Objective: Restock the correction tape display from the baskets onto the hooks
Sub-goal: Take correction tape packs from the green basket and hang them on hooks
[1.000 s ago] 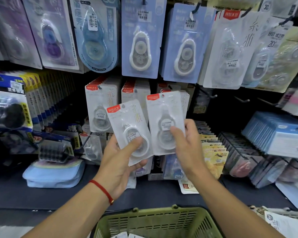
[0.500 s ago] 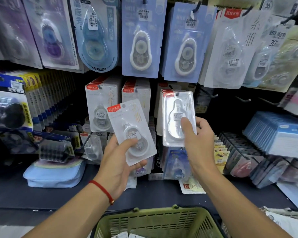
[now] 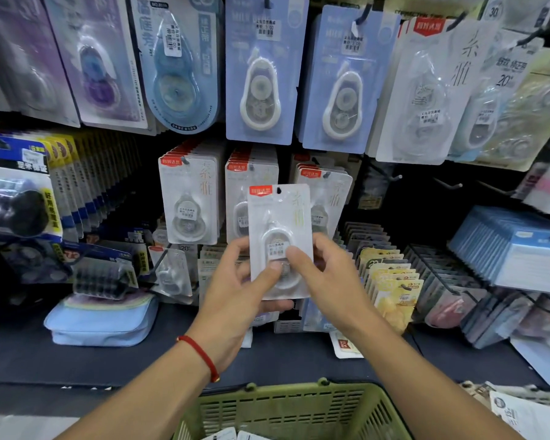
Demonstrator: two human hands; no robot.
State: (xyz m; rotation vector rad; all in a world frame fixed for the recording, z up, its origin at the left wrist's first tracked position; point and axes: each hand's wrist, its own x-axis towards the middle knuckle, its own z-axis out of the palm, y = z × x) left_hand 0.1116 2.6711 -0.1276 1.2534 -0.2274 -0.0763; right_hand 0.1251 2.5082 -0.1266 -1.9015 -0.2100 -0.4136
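since a second ago the right hand [image 3: 323, 281] has hung its pack on the stack at 1 o'clock [image 3: 327, 198] and joined the left hand [image 3: 235, 290], both hands now pinching the remaining correction tape pack [image 3: 280, 239] above the green basket [image 3: 292, 411], ready for hooking.

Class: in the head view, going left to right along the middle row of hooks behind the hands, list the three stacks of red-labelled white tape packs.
Left stack → middle stack → right stack, the last two partly hidden by the held pack.
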